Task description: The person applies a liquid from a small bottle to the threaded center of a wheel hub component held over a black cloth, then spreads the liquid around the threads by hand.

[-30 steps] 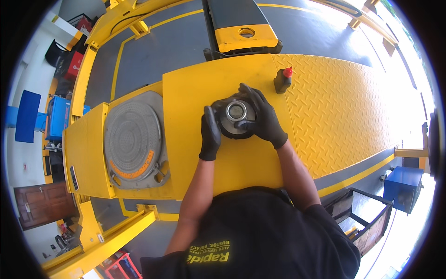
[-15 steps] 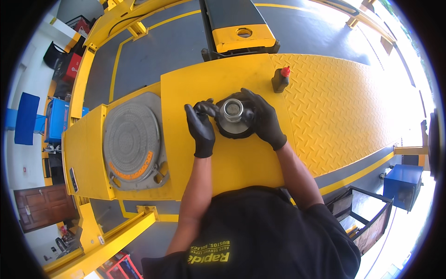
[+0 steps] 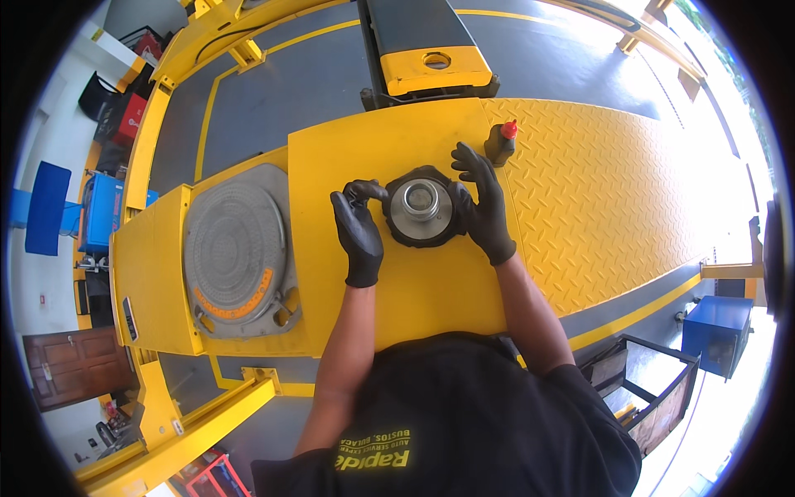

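Observation:
A round metal part [image 3: 410,225] with a dark scalloped rim, a silver plate and a raised ring in its middle lies on the yellow platform [image 3: 439,298] before me. To its left is my left hand [image 3: 358,236] in a black glove, fingers bent and apart, a fingertip at the rim. My right hand [image 3: 487,207], gloved alike, stands at the right side with spread fingers and the thumb close to the rim. Neither hand grips the part. Beyond my right hand stands a small dark bottle [image 3: 499,147] with a red cap.
A round grey turning plate [image 3: 232,240] sits in the platform to the left. Yellow diamond-tread plate [image 3: 596,199] stretches to the right. At the far edge is a black and yellow lift unit [image 3: 435,70]. A blue box [image 3: 719,331] and a dark metal frame [image 3: 646,389] stand at right.
My right hand has drawn back from the top of the round part to its right and spread its fingers, uncovering the rim. My left hand has barely moved.

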### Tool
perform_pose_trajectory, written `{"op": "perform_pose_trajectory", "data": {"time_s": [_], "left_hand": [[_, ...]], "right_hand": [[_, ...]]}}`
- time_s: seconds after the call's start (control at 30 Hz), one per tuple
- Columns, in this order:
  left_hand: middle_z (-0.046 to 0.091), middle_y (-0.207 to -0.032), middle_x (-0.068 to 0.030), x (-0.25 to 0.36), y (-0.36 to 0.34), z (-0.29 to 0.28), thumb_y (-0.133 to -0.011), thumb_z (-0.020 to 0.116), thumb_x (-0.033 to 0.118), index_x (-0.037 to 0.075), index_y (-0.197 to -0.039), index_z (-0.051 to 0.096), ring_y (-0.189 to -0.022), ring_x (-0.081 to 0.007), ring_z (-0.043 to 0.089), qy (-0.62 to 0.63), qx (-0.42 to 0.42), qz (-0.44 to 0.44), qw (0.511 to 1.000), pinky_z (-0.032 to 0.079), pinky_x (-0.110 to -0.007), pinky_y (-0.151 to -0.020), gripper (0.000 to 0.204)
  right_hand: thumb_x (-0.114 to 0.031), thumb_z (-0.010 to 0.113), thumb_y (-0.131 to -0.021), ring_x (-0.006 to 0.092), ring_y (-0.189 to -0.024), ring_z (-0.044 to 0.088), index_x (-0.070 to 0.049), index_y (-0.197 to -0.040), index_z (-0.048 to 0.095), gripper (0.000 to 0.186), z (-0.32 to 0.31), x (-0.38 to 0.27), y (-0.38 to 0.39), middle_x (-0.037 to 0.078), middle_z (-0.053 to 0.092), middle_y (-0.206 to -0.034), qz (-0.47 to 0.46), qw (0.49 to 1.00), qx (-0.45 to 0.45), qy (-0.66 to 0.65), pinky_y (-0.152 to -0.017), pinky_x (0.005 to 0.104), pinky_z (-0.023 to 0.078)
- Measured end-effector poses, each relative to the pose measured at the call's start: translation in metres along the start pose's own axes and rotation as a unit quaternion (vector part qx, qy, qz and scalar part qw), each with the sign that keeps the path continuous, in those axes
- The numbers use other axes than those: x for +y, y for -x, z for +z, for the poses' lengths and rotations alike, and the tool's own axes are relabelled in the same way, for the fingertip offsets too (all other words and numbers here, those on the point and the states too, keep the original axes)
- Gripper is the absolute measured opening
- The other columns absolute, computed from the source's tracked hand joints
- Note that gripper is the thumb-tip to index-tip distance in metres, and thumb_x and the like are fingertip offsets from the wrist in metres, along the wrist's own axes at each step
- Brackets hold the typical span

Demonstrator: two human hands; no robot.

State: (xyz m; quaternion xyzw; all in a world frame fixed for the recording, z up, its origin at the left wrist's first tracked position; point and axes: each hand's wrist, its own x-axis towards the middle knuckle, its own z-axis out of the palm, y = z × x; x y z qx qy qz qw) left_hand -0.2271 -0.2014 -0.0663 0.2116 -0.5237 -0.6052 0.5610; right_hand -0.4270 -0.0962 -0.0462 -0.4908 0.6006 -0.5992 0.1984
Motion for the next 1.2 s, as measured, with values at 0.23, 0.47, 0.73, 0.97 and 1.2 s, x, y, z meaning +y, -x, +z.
{"op": "perform_pose_trajectory", "data": {"time_s": [0.23, 0.47, 0.73, 0.97, 1.2], "left_hand": [[0.072, -0.126, -0.0165, -0.008, 0.022, 0.014, -0.118, 0.021, 0.046, -0.004, -0.128, 0.066, -0.118, -0.0243, 0.067, -0.138, -0.051, -0.093, 0.985, 0.049, -0.04, -0.106, 0.068], [0.06, -0.146, -0.0157, 0.012, 0.016, 0.034, -0.117, 0.021, 0.051, -0.002, -0.15, 0.053, -0.134, -0.0258, 0.059, -0.039, -0.128, -0.037, 0.99, 0.046, -0.038, -0.113, 0.069], [0.038, -0.164, -0.0168, 0.033, 0.027, 0.082, -0.115, 0.019, 0.058, 0.002, -0.166, 0.026, -0.147, -0.0279, 0.045, -0.011, -0.05, -0.106, 0.993, 0.037, -0.043, -0.124, 0.076], [0.037, -0.167, -0.0202, 0.019, -0.019, 0.064, -0.111, 0.016, 0.068, 0.0, -0.161, 0.037, -0.16, -0.0307, 0.027, 0.046, -0.042, -0.133, 0.989, 0.018, -0.045, -0.131, 0.087], [0.034, -0.169, -0.0219, 0.028, 0.044, 0.097, -0.111, 0.015, 0.067, 0.001, -0.165, 0.028, -0.16, -0.0368, 0.025, -0.153, 0.02, 0.012, 0.988, 0.012, -0.049, -0.132, 0.086]], "right_hand": [[-0.053, 0.09, -0.075, 0.0425, -0.133, 0.055, -0.007, -0.157, 0.047, 0.103, 0.015, -0.024, -0.002, 0.02, 0.058, -0.145, -0.107, 0.987, -0.051, 0.111, -0.113, 0.0505, 0.044], [-0.051, 0.082, -0.086, 0.0433, -0.138, 0.052, -0.006, -0.159, 0.045, 0.094, 0.013, -0.013, 0.006, 0.021, 0.057, -0.148, -0.069, 0.99, -0.105, 0.071, -0.117, 0.0512, 0.04], [-0.031, 0.074, -0.095, 0.0473, -0.159, 0.023, 0.002, -0.165, 0.025, 0.092, 0.018, -0.02, 0.023, 0.027, 0.03, -0.169, -0.114, 0.976, -0.154, 0.1, -0.129, 0.0548, 0.018], [-0.018, 0.07, -0.095, 0.0454, -0.158, 0.028, 0.001, -0.163, 0.034, 0.079, 0.009, -0.058, 0.068, 0.027, 0.037, -0.166, -0.113, 0.978, -0.11, 0.139, -0.129, 0.0526, 0.021], [-0.034, 0.074, -0.101, 0.0376, -0.151, 0.044, -0.001, -0.159, 0.043, 0.074, 0.005, -0.055, 0.018, 0.016, 0.05, -0.161, 0.062, 0.96, -0.103, -0.251, -0.126, 0.0475, 0.03]]}}
